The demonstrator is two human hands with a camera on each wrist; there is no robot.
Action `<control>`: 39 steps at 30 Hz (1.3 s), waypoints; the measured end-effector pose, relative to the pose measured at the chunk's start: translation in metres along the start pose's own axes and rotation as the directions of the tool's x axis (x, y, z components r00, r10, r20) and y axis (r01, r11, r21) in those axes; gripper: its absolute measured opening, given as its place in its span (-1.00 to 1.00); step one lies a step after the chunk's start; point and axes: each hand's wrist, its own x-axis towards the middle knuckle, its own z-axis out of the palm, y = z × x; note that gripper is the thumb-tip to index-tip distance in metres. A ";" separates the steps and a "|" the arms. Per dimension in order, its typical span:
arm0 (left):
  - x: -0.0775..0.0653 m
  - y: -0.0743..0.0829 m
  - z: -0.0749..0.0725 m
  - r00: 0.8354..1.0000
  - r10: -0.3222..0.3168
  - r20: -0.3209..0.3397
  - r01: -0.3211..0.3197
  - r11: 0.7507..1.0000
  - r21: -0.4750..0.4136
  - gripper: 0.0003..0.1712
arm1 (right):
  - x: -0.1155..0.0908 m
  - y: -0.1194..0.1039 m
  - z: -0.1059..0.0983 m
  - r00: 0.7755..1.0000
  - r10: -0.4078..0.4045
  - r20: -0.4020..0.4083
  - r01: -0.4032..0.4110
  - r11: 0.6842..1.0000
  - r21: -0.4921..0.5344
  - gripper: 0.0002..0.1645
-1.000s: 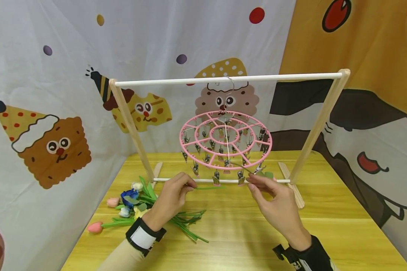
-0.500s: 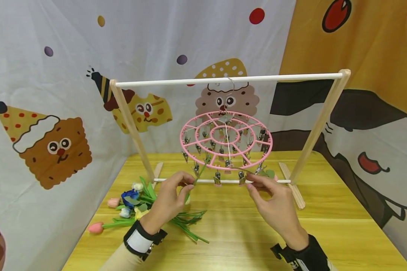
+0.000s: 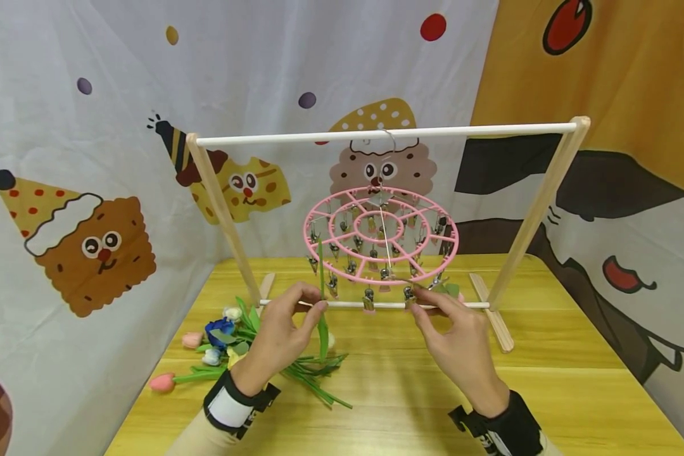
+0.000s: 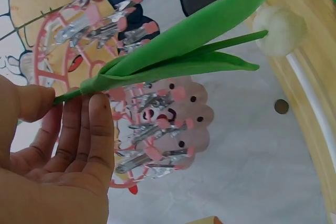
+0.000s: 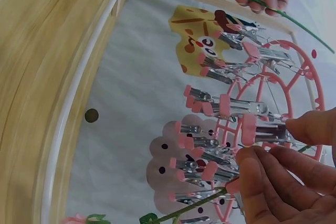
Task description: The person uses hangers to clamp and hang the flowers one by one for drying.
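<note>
In the head view my left hand [image 3: 287, 332] pinches the green stem of an artificial tulip [image 3: 323, 339]. The stem end points up; in the left wrist view the white bloom [image 4: 281, 30] lies beyond two long leaves. My right hand [image 3: 458, 342] holds a small metal clip [image 5: 257, 129] with pink tips between thumb and fingers. That clip hangs from a round pink clip hanger [image 3: 342, 276], among several others. Beside the right fingers runs a thin stem [image 5: 197, 203] with leaves and a pink flower; it meets another clip, partly hidden by the hand.
A wooden stand with a white top bar [image 3: 296, 136] carries the hanger by its hook. A lower white bar [image 3: 348, 304] crosses behind the hands. Several artificial flowers [image 3: 221, 332] lie on the wooden table [image 3: 399, 405] at left. A patterned cloth hangs behind.
The tulip in my left hand has turned from lying level to upright, stem end up and bloom down. My right fingers have shifted slightly left onto the clip.
</note>
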 end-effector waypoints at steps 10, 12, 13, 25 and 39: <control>0.002 0.016 0.000 0.999 -0.044 -0.008 0.043 0.995 -0.087 -0.83 | 0.002 -0.004 0.012 0.996 0.086 -0.005 -0.086 0.995 0.046 -0.52; 0.003 0.018 0.002 0.998 -0.062 -0.002 0.062 0.992 -0.114 -0.86 | 0.003 -0.005 0.013 0.994 0.113 -0.003 -0.113 0.992 0.053 -0.51; 0.003 0.019 0.002 0.998 -0.069 -0.001 0.069 0.990 -0.122 -0.87 | 0.003 -0.005 0.013 0.993 0.121 -0.002 -0.121 0.991 0.058 -0.52; 0.009 0.027 0.008 0.994 -0.104 0.024 0.107 0.966 -0.236 -0.91 | 0.006 -0.012 0.013 0.985 0.157 0.067 -0.167 0.968 0.190 -0.73; 0.011 0.043 0.018 0.988 -0.149 0.044 0.155 0.933 -0.323 -0.92 | 0.016 -0.022 0.007 0.941 0.284 0.184 -0.334 0.868 0.369 -0.75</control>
